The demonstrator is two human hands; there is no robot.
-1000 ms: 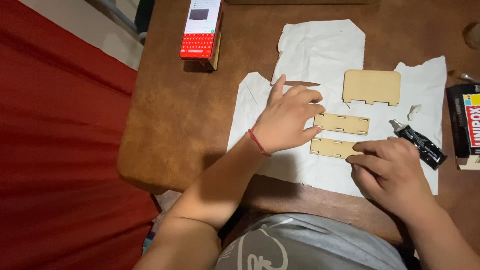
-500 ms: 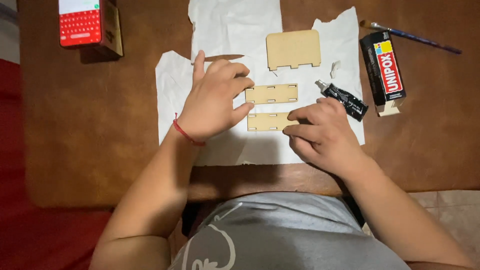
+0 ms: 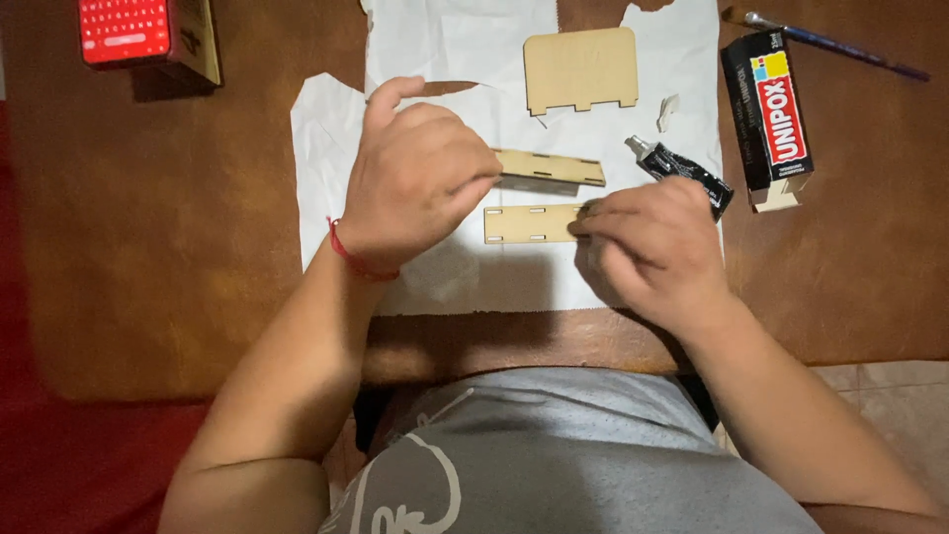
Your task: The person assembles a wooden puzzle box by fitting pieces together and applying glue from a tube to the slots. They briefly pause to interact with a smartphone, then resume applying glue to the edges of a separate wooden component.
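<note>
The left hand (image 3: 420,183) pinches the end of a slotted wooden strip (image 3: 551,166), apparently lifted off the white paper (image 3: 445,282) on the counter (image 3: 148,227). The right hand (image 3: 657,247) has its grip closed on a second slotted strip (image 3: 529,223) lying flat, near a black glue tube (image 3: 682,173).

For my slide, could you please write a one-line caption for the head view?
Left hand lifts one slotted strip while right hand touches another strip, on white paper.
</note>
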